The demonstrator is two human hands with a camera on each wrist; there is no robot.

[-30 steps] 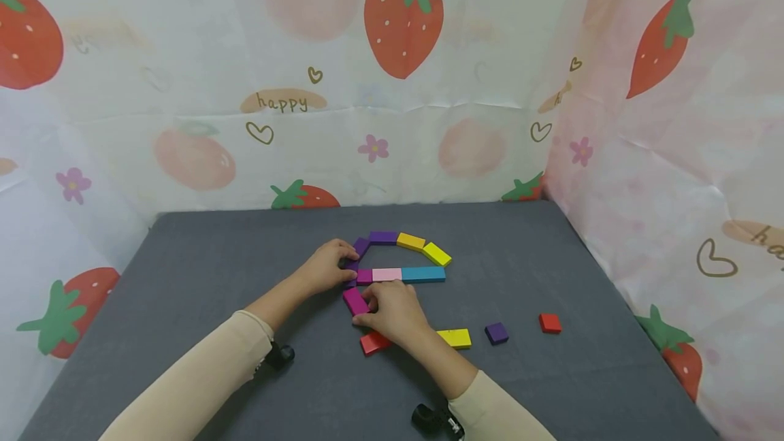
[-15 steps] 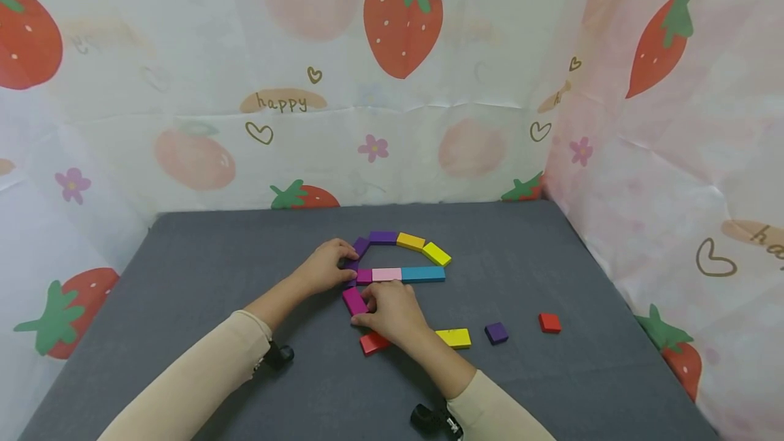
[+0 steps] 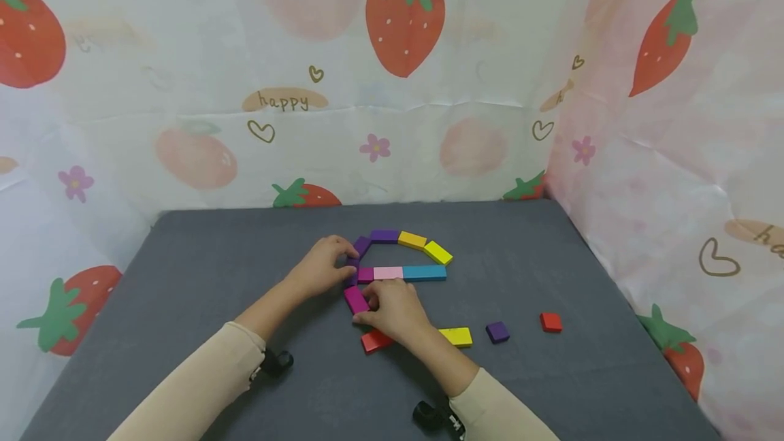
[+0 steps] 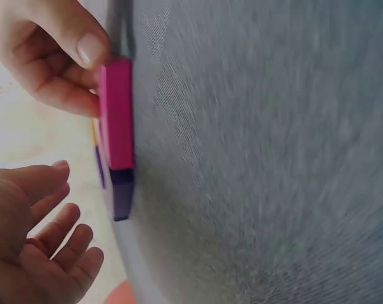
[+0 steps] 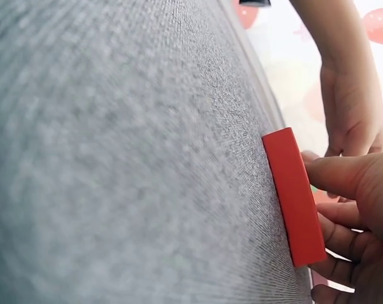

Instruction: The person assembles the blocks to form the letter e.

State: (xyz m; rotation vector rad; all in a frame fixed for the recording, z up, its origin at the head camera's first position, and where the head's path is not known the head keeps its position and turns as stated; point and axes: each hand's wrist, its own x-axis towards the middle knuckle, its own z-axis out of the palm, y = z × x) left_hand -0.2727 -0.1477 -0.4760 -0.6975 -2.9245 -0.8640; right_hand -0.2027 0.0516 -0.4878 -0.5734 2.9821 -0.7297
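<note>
In the head view my right hand [image 3: 397, 309] pinches a magenta block [image 3: 355, 300] near its lower end; the left wrist view shows its thumb against that magenta block [image 4: 117, 117]. My left hand [image 3: 318, 268] is beside the purple blocks [image 3: 352, 271] at the left of a curved row. Its fingers are loosely bent and spread in the left wrist view, where the hand [image 4: 36, 240] appears apart from the purple block [image 4: 122, 195]. A red block [image 3: 376, 341] lies below the right hand, partly covered by it.
Yellow-orange [image 3: 412, 240] and yellow [image 3: 438, 252] blocks continue the curve. A pink block [image 3: 388, 273] and a blue block [image 3: 425, 273] form a straight row. Another yellow block [image 3: 456, 337], a purple block [image 3: 497, 332] and a red square [image 3: 550, 322] lie on the grey cloth [image 3: 612, 386].
My left forearm has shifted slightly left and toward the front, its hand staying close to the purple blocks. The right hand and the magenta block are nearly unmoved.
</note>
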